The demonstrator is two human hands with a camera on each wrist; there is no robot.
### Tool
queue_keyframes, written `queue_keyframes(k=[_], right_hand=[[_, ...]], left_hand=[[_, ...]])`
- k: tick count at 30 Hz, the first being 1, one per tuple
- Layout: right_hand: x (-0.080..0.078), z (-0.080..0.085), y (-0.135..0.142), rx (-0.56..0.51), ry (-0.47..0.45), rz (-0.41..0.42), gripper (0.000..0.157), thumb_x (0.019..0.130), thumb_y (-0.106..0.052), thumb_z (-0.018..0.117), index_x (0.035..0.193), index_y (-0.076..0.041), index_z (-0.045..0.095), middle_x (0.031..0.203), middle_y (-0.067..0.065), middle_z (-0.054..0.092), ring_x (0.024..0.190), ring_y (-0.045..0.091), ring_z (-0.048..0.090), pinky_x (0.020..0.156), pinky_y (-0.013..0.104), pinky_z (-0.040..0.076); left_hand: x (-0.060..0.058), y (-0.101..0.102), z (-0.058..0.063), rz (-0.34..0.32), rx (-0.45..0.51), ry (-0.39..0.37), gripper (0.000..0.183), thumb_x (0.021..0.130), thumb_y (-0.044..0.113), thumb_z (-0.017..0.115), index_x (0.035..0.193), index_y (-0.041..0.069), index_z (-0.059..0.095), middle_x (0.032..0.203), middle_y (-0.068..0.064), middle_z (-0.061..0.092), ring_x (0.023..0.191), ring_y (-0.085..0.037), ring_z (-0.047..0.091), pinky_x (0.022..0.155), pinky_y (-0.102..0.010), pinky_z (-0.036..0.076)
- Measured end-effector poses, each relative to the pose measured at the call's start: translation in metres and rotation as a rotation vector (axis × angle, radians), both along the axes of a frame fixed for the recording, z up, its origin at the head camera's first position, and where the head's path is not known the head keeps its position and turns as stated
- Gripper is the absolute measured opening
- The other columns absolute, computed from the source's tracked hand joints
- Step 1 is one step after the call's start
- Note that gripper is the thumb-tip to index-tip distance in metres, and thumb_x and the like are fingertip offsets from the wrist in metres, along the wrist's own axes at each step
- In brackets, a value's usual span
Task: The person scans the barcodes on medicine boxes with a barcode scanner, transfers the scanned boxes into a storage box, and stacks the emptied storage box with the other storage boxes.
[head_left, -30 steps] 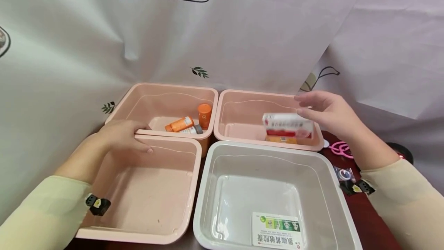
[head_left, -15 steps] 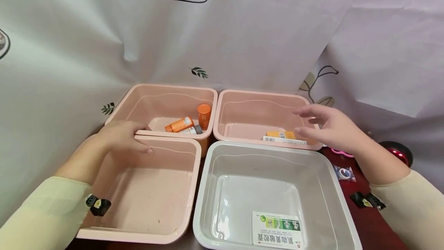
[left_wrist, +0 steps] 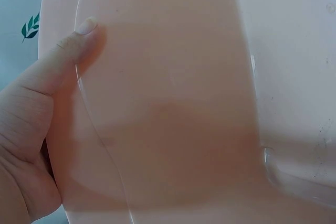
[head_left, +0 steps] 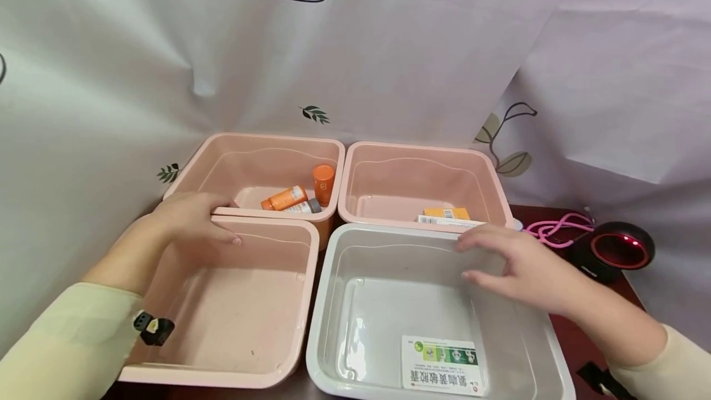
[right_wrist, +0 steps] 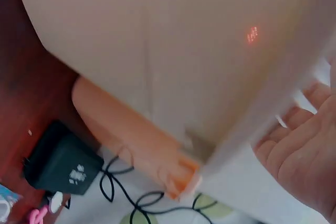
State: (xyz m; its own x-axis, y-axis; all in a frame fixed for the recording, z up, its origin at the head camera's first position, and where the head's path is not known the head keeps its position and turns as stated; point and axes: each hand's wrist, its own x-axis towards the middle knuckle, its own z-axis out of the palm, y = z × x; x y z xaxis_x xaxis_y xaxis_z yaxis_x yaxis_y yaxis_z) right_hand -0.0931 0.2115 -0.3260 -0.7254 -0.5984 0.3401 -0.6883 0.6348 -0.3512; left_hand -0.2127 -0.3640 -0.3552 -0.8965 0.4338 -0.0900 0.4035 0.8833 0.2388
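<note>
My left hand (head_left: 191,218) rests over the adjoining rims of the front left pink bin (head_left: 222,380) and the back left pink bin (head_left: 278,139). Its thumb (left_wrist: 68,51) lies straight along the front bin's inner wall; the other fingers are partly hidden. My right hand (head_left: 516,267), holding nothing, hovers over the right side of the grey bin (head_left: 355,233) with its fingers spread loosely. A white medicine box (head_left: 443,365) with green pictures lies flat in that bin. In the back right pink bin (head_left: 422,148), an orange box (head_left: 447,213) lies behind a white box (head_left: 449,221).
Two orange bottles, one lying (head_left: 284,198) and one upright (head_left: 324,183), share the back left bin with a grey-capped bottle (head_left: 304,207). Right of the bins are a pink cord (head_left: 558,227) and a black round device (head_left: 619,250). A patterned cloth (head_left: 389,48) hangs behind.
My right hand has let go of the white-and-red medicine box, which dropped into the back right bin. That hand then moved back toward me, over the grey bin. My left hand stays put.
</note>
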Motion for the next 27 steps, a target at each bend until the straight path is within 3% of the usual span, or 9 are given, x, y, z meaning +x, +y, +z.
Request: queue_keyframes(k=[6, 12, 16, 19, 23, 27], right_hand=[[0.027, -0.032, -0.017, 0.133, 0.009, -0.128, 0.038, 0.081, -0.025, 0.093, 0.114, -0.023, 0.074, 0.112, -0.011, 0.07, 0.103, 0.01, 0.067, 0.089, 0.04, 0.059], [0.042, -0.049, -0.026, 0.333, -0.092, -0.206, 0.034, 0.084, -0.037, 0.09, 0.112, -0.026, 0.075, 0.109, -0.01, 0.07, 0.1, 0.016, 0.068, 0.085, 0.046, 0.059], [0.044, -0.053, -0.027, 0.503, -0.259, -0.181, 0.04, 0.086, -0.042, 0.087, 0.117, -0.021, 0.075, 0.106, -0.007, 0.069, 0.096, 0.019, 0.068, 0.085, 0.05, 0.058], [0.044, -0.057, -0.025, 0.599, -0.423, -0.119, 0.036, 0.085, -0.044, 0.086, 0.111, -0.022, 0.075, 0.092, -0.011, 0.064, 0.082, 0.015, 0.062, 0.079, 0.047, 0.055], [0.044, -0.06, -0.024, 0.626, -0.581, -0.084, 0.025, 0.085, -0.042, 0.086, 0.097, -0.025, 0.073, 0.078, -0.016, 0.055, 0.069, 0.009, 0.049, 0.073, 0.042, 0.05], [0.045, -0.064, -0.027, 0.637, -0.653, -0.06, 0.02, 0.085, -0.038, 0.085, 0.09, -0.026, 0.071, 0.076, -0.016, 0.055, 0.068, 0.009, 0.048, 0.072, 0.039, 0.049]], left_hand=[[0.0, 0.0, 0.0, 0.004, -0.002, -0.005, 0.067, 0.071, 0.066, 0.091, 0.117, 0.021, 0.075, 0.098, 0.007, 0.073, 0.087, -0.017, 0.066, 0.081, -0.05, 0.051], [0.0, 0.0, -0.002, 0.008, 0.001, -0.005, 0.067, 0.07, 0.067, 0.091, 0.117, 0.021, 0.076, 0.098, 0.007, 0.073, 0.087, -0.017, 0.066, 0.083, -0.051, 0.051], [0.0, 0.001, -0.001, 0.013, 0.003, -0.01, 0.068, 0.07, 0.067, 0.091, 0.118, 0.021, 0.075, 0.098, 0.006, 0.073, 0.087, -0.017, 0.066, 0.083, -0.052, 0.051], [0.0, 0.004, 0.0, 0.014, 0.011, -0.018, 0.068, 0.071, 0.067, 0.091, 0.118, 0.02, 0.075, 0.099, 0.005, 0.074, 0.088, -0.018, 0.066, 0.083, -0.053, 0.052], [-0.001, 0.006, 0.001, 0.014, 0.018, -0.018, 0.069, 0.071, 0.068, 0.091, 0.118, 0.02, 0.076, 0.1, 0.005, 0.074, 0.088, -0.018, 0.067, 0.084, -0.054, 0.052], [0.0, 0.003, 0.0, 0.016, 0.015, -0.013, 0.069, 0.07, 0.067, 0.091, 0.118, 0.019, 0.076, 0.1, 0.005, 0.074, 0.089, -0.018, 0.067, 0.083, -0.053, 0.052]])
